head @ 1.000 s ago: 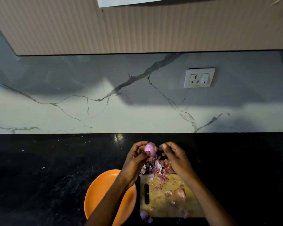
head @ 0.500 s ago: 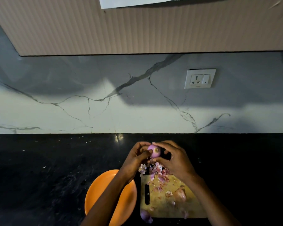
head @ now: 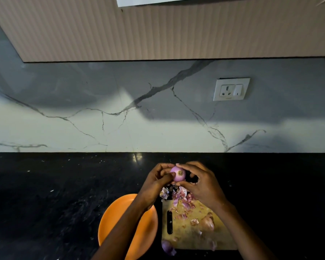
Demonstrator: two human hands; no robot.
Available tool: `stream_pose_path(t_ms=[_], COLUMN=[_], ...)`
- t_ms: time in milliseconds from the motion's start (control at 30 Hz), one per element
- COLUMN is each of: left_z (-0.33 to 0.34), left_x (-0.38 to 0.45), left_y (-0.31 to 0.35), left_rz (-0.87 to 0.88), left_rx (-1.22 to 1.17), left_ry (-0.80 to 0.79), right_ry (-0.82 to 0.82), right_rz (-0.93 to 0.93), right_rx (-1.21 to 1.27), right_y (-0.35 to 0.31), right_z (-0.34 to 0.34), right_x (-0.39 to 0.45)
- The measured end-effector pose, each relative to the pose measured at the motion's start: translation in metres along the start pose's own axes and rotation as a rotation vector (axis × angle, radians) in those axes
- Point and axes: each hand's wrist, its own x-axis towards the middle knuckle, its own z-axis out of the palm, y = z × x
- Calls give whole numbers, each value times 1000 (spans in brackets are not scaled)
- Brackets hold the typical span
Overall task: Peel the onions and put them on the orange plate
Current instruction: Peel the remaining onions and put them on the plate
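Note:
A small pale purple onion (head: 178, 174) is held in the air above the far end of the wooden cutting board (head: 188, 233). My left hand (head: 156, 182) grips it from the left, and my right hand (head: 201, 182) pinches it from the right with fingers curled over its top. Its cut root end faces the camera. An orange plate (head: 109, 222) lies left of the board, partly hidden by my left forearm. A brown unpeeled onion (head: 207, 223) lies on the board, and a purple onion (head: 167, 246) sits at the board's near left corner.
Pink and white onion skins (head: 178, 196) are heaped at the board's far end and scattered over it. The board has a dark slot handle (head: 169, 222). The black counter (head: 54, 199) runs back to a marble wall with a white socket (head: 231, 89).
My right hand has closed in over the onion and now pinches it together with my left. The onion has turned so its root end faces the camera.

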Motion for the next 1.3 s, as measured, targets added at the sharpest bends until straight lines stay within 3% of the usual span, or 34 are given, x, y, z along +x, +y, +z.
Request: stream_pose_path(t_ms=[300,567,767,1033,1300], left_z=[-2,2,16,24,17], left_x=[-3,-3,2,4,1], left_y=[-6,-1,-3,-12,-4], left_rz=[10,108,-7,-22,288], left_rx=[23,129,-165,34,212], left_ry=[2,63,107,299,62], right_ry=[-24,-59,-127,-32,52], right_rz=[137,328,355,425,483], right_rx=[134,480,560,637,655], right_y=[3,-2,-4,-8,-3], right_z=[1,2,-2,-6,-1], right_x=[-5,-7,-8,-6,-5])
